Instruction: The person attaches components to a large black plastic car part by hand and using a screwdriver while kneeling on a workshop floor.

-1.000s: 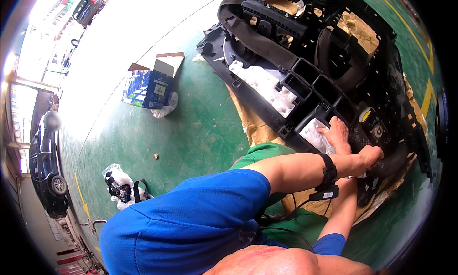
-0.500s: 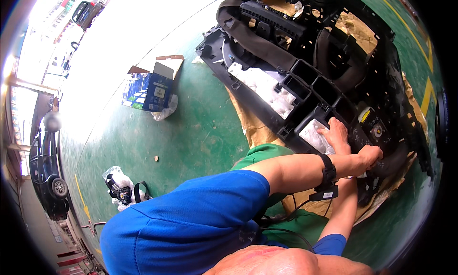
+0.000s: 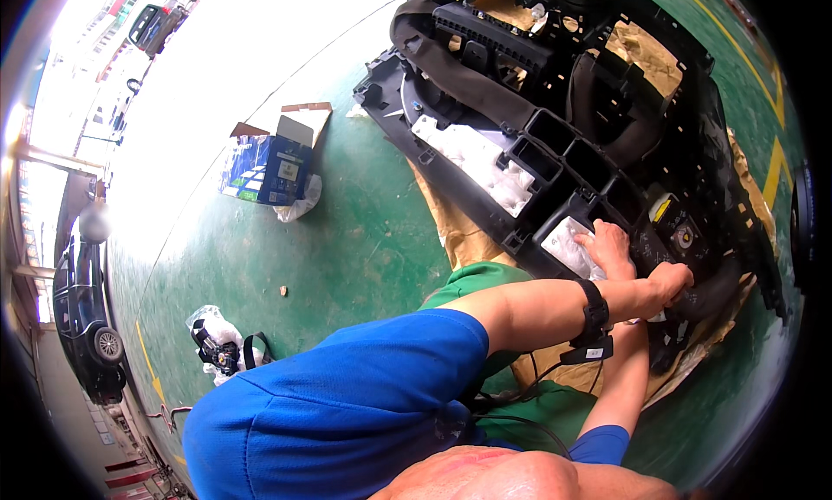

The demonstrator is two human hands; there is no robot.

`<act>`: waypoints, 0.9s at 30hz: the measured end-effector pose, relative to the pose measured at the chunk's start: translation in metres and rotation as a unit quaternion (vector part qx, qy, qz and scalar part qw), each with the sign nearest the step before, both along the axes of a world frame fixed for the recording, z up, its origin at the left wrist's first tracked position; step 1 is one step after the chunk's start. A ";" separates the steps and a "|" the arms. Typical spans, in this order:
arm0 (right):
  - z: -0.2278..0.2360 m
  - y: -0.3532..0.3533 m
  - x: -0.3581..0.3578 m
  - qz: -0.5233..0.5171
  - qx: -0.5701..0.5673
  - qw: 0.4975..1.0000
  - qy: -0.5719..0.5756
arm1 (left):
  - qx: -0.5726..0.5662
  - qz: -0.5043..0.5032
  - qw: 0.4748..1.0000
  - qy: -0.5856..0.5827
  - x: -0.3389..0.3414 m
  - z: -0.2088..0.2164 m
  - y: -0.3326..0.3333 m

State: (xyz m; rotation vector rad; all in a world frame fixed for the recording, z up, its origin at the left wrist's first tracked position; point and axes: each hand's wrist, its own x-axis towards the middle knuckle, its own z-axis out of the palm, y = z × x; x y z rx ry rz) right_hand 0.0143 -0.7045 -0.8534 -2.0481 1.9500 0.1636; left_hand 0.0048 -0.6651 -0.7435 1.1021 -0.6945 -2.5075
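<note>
A large black car dashboard frame (image 3: 468, 71) lies on brown paper in front of me. My left arm, with a black wrist strap (image 3: 594, 309), crosses over my right forearm. My left hand (image 3: 671, 285) is closed low on the frame's near right side, beside a black module (image 3: 680, 231) with a yellow label. What its fingers grip is hidden. Farther left, my right hand (image 3: 612, 249) rests by a white pad (image 3: 569, 244) set in an opening of the frame. Its fingers are bent but apart, with the fingertips at the pad's edge.
An open blue cardboard box (image 3: 264, 168) stands on the green floor to the left. Nearer me lies a clear plastic bag (image 3: 217, 335) with black straps. Brown paper (image 3: 468, 231) sticks out under the frame. A dark car (image 3: 82, 318) is parked at far left.
The view has shifted very slightly. Both hands keep nearly the same places on the frame, the left one closed and the right one by the white pad.
</note>
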 end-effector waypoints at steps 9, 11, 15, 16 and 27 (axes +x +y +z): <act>-0.003 -0.001 0.002 0.001 0.014 1.000 0.017 | 0.004 0.007 1.000 0.009 0.002 0.001 0.000; -0.006 -0.001 -0.001 -0.001 0.016 1.000 0.018 | 0.002 0.006 1.000 0.010 0.001 0.002 0.001; -0.008 -0.001 0.001 0.008 0.013 1.000 0.022 | -0.030 -0.012 0.999 0.000 -0.003 -0.005 0.001; -0.007 -0.001 0.001 0.006 0.017 1.000 0.023 | -0.030 -0.013 0.999 0.000 -0.004 -0.006 0.001; 0.001 -0.002 0.003 0.002 0.019 1.000 0.017 | -0.023 -0.016 1.000 -0.004 -0.005 -0.007 0.000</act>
